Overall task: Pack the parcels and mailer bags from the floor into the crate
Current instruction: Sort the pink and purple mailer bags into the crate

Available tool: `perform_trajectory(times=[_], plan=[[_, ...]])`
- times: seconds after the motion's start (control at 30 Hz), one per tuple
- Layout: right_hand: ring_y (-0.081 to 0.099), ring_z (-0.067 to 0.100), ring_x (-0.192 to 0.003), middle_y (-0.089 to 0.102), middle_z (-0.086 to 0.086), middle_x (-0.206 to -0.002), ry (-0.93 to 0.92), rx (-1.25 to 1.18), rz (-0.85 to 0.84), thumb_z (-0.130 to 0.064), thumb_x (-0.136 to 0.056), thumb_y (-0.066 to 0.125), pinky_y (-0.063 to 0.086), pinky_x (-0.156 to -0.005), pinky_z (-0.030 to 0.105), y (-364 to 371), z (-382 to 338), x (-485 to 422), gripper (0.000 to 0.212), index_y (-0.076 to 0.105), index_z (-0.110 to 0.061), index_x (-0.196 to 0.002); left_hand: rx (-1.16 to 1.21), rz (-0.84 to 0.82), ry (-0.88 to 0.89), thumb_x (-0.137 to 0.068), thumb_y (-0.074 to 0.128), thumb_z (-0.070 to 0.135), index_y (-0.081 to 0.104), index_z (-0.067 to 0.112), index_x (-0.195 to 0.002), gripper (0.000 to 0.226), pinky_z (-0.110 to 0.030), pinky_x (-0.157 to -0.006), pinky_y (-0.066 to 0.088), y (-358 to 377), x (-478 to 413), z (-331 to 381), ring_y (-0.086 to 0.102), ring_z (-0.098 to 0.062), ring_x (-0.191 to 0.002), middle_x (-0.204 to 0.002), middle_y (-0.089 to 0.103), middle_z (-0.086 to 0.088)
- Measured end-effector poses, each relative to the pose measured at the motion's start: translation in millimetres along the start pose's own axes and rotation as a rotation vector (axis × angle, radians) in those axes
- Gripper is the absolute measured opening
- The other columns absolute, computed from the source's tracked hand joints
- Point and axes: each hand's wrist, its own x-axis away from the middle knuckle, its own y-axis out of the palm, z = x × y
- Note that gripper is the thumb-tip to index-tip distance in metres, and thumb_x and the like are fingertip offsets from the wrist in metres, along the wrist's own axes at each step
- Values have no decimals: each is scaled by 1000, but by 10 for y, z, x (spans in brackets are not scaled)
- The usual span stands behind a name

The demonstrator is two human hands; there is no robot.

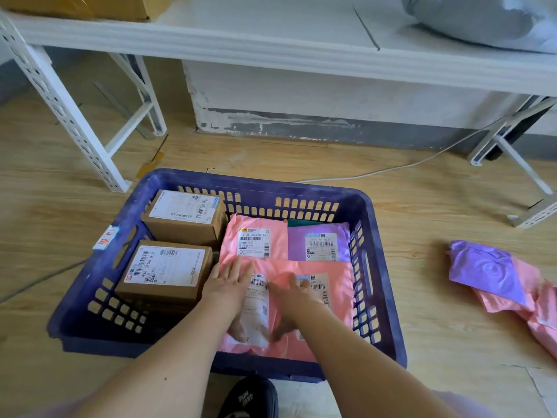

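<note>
A blue plastic crate (304, 191) stands on the wooden floor. Its left side holds two cardboard parcels (168, 271), one behind the other (185, 217). A pink mailer bag (256, 236) and a purple mailer bag (319, 242) lie at its back right. In front of them lies another pink mailer bag (337, 285) with a white label. My left hand (229, 282) and my right hand (297, 294) rest flat on that front bag, fingers straight. On the floor to the right lie a purple mailer bag (485, 270) and pink mailer bags (539, 309).
A white metal rack (271, 40) stands behind the crate, with legs at the left (69, 116) and right (512, 146). A white cable (391, 168) runs across the floor behind the crate. My black shoe (250, 399) is just in front of the crate.
</note>
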Motion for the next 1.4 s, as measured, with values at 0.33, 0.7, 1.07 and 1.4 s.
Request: perform_trajectory(times=[0.33, 0.7, 1.07, 1.4], plan=[[4, 48, -141, 4, 13, -154, -19, 48, -61, -28, -69, 82, 29, -104, 67, -74, 36, 34, 104, 16, -22, -150, 91, -6, -28, -88, 60, 30, -23, 17, -147, 103, -44, -119, -6, -58, -9, 67, -20, -31, -144, -154, -27, -15], [37, 31, -133, 30, 8, -149, -24, -56, 236, -22, -88, 61, 41, -106, 42, -407, 334, 325, 66, 29, -26, -146, 175, 187, -39, -80, 69, 35, 37, 21, -138, 68, -55, -113, 19, -512, 141, 91, 33, -26, -135, -142, 40, -4], [53, 21, -113, 56, 3, -127, 53, -358, 759, -10, -87, 52, 41, -86, 25, -973, 1082, 874, 41, 57, -19, -126, 536, 512, 201, -86, 63, 30, 49, 24, -132, 48, -40, -103, 34, -1528, 204, 652, 41, -23, -129, -142, 38, 0], [59, 21, -106, 65, 5, -115, 342, -484, 905, -7, -83, 52, 43, -88, 28, -833, 2483, 905, 35, 65, -20, -113, 561, 580, 413, -88, 59, 25, 50, 24, -130, 43, -36, -100, 37, -1902, -360, 1840, 41, -22, -128, -142, 39, 0]])
